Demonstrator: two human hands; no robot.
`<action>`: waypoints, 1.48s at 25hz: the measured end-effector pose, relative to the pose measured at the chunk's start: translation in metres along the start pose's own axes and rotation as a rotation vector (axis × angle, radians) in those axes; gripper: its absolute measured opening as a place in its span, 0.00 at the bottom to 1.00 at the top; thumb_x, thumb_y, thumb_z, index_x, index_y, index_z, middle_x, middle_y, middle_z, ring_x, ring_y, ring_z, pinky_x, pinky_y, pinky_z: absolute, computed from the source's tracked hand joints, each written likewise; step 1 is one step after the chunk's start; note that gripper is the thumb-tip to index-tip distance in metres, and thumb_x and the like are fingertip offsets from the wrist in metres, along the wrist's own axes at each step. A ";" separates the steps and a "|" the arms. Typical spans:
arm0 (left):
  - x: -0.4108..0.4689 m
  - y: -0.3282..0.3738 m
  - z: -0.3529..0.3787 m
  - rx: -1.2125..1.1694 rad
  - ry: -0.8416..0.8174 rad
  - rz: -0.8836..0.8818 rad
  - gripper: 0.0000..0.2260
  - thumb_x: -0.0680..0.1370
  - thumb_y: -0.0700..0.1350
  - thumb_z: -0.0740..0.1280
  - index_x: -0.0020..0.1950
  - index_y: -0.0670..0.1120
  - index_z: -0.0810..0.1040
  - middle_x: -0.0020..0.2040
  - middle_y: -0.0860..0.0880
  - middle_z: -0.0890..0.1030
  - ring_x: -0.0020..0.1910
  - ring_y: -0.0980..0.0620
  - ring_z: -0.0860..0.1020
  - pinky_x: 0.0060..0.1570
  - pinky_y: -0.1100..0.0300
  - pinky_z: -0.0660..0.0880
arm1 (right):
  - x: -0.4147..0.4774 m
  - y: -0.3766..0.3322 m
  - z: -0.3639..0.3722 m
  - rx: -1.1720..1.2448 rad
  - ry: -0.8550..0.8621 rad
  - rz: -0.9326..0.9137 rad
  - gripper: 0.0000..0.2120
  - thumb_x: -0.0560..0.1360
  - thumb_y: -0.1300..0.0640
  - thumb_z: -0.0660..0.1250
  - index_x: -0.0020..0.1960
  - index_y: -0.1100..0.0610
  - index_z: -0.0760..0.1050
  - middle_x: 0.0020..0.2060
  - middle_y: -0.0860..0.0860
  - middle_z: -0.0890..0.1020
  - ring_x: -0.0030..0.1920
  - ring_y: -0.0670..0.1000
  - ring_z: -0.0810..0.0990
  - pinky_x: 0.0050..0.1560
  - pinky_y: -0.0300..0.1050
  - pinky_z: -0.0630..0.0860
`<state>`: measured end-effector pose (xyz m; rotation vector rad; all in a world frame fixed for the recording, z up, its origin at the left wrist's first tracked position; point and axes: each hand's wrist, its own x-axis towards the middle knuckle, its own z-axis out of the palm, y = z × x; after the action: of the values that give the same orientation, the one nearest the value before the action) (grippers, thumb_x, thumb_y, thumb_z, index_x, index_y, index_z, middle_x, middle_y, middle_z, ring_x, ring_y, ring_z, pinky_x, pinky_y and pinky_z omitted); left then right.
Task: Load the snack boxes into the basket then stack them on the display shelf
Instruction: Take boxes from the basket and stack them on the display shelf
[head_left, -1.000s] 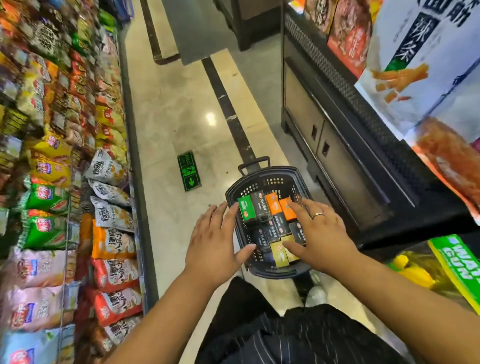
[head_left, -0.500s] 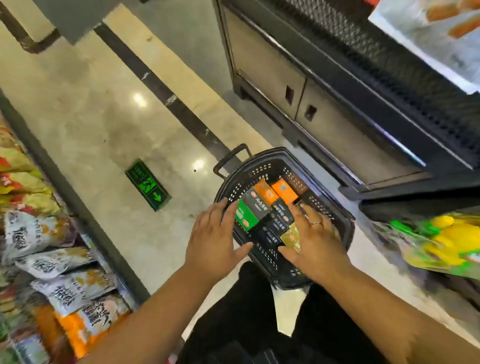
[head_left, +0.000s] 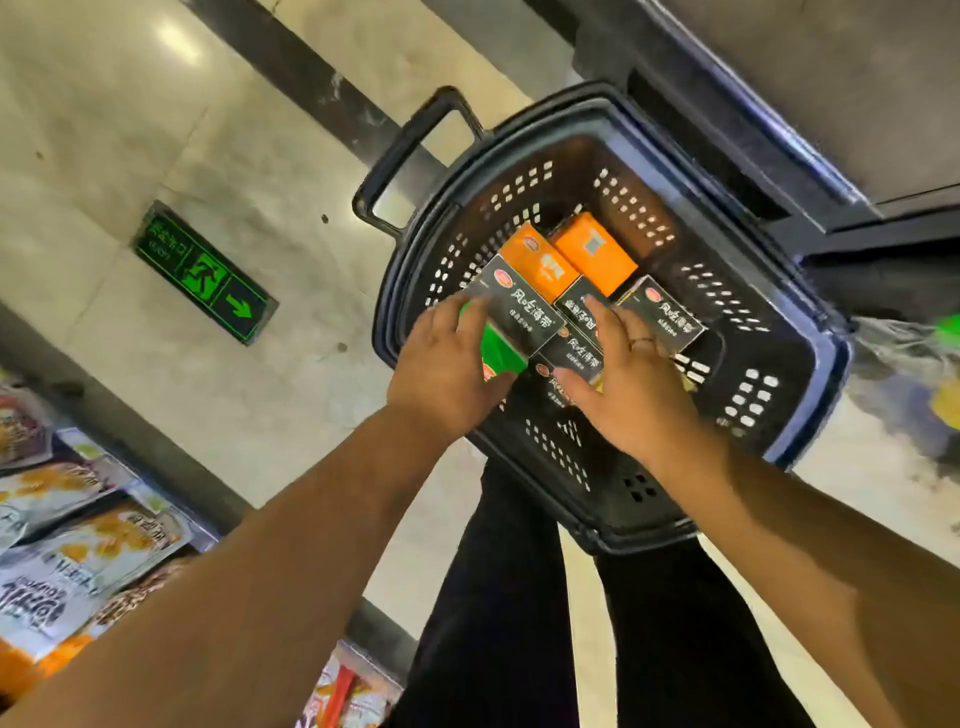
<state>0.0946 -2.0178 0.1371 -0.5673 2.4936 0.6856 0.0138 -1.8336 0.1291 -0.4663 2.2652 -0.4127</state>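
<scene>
A dark perforated basket (head_left: 826, 364) stands on the floor in front of me, its handle (head_left: 410, 150) pointing away to the left. Inside lie several snack boxes: two orange boxes (head_left: 540, 262) at the far side, black boxes (head_left: 524, 312) in the middle and a green box (head_left: 498, 345) at the left. My left hand (head_left: 447, 364) lies over the green box, fingers on top and thumb at its near end. My right hand (head_left: 623, 379) rests with spread fingers on the black boxes, hiding those beneath it.
A green exit sign (head_left: 205, 273) is stuck to the pale floor to the left of the basket. Shelves of snack bags (head_left: 78, 561) run along the lower left. A dark display cabinet (head_left: 779, 78) stands close behind the basket. My legs in black trousers (head_left: 519, 597) are beneath it.
My view has tilted down and come closer to the basket. My left hand has slid from the basket's left side onto the green box. My right hand stays on the boxes.
</scene>
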 end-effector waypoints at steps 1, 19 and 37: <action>0.010 -0.006 0.011 -0.006 0.001 -0.015 0.36 0.72 0.52 0.73 0.76 0.45 0.62 0.74 0.43 0.66 0.72 0.42 0.63 0.71 0.51 0.59 | 0.017 0.002 0.014 0.013 0.021 -0.023 0.37 0.77 0.42 0.64 0.80 0.49 0.50 0.77 0.59 0.56 0.75 0.62 0.59 0.70 0.57 0.65; 0.040 -0.047 0.066 -0.113 0.133 -0.134 0.31 0.76 0.51 0.69 0.76 0.44 0.63 0.74 0.43 0.67 0.73 0.43 0.63 0.73 0.50 0.58 | 0.127 0.054 0.065 0.552 0.162 0.111 0.42 0.68 0.55 0.78 0.76 0.46 0.61 0.68 0.51 0.69 0.64 0.43 0.72 0.58 0.23 0.68; 0.022 0.021 0.036 -1.233 -0.251 -0.397 0.15 0.77 0.53 0.65 0.63 0.52 0.77 0.50 0.54 0.86 0.47 0.54 0.85 0.44 0.59 0.81 | 0.052 0.051 -0.003 1.154 -0.223 0.248 0.18 0.67 0.43 0.69 0.56 0.45 0.78 0.49 0.48 0.83 0.46 0.46 0.82 0.48 0.44 0.77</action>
<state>0.0792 -1.9865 0.1051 -1.2214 1.4085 1.9309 -0.0314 -1.8116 0.0763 0.3471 1.4960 -1.3191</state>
